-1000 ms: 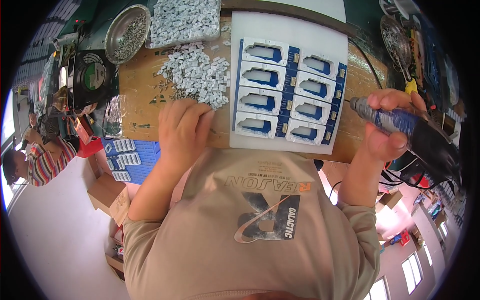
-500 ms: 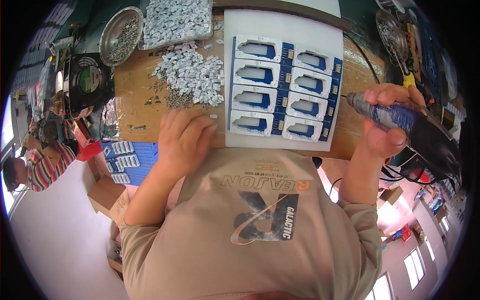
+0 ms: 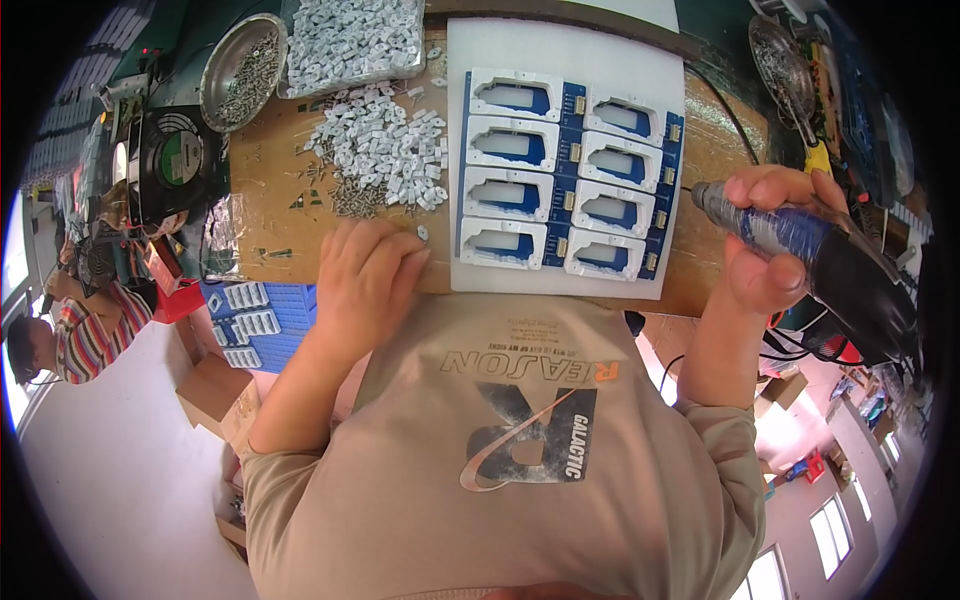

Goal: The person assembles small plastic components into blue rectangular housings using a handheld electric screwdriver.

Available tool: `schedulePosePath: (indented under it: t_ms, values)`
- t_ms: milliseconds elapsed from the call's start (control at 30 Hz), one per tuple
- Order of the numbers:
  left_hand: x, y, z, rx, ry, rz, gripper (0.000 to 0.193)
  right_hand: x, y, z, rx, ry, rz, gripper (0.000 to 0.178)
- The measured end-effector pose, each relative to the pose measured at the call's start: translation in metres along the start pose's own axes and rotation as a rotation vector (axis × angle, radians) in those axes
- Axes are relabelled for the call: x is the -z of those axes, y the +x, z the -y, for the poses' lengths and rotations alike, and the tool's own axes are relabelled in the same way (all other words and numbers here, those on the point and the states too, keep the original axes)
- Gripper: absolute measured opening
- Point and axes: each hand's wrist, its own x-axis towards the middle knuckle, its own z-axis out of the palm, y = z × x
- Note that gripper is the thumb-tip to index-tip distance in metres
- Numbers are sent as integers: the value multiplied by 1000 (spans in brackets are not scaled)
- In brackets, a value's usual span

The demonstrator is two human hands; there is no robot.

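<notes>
My left hand [image 3: 365, 275] rests on the brown tabletop, fingers bent and pressed together. What they hold, if anything, is hidden. Just beyond its fingertips is a small white plastic piece [image 3: 422, 233]. A loose heap of similar white plastic pieces [image 3: 385, 145] lies past the hand, with a small pile of screws [image 3: 355, 197] at its near edge. My right hand [image 3: 775, 235] grips an electric screwdriver [image 3: 800, 240], its bit toward the board. Between my hands, a blue circuit board [image 3: 567, 215] with several white frames [image 3: 512, 145] lies on a white foam sheet [image 3: 560, 285].
A clear tub [image 3: 355, 45] of white pieces and a metal bowl [image 3: 243, 80] of screws stand at the back left. Farther left is a black fan [image 3: 178, 160]. Another metal dish [image 3: 782, 65] sits at the far right. A person in a striped shirt [image 3: 95, 335] is at the left.
The small white piece by my left fingertips has turned and shows a rounder face. My left hand has shifted only slightly, while the screwdriver in my right hand has tilted a little.
</notes>
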Motion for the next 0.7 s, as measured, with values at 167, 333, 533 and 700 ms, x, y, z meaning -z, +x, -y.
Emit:
schedulePosePath:
  t_ms: [167,333,533,700]
  values:
    - [0,2,-1,41,-27,-43,14,-1,-2,0,26,-57,4,100]
    - [1,8,-3,82,-30,-14,10,-3,-2,1,52,-86,50,97]
    - [6,19,-9,147,-36,63,7,-1,-1,1,42,-67,43,96]
    - [6,26,-13,216,-34,120,7,-5,0,4,-31,-33,-14,96]
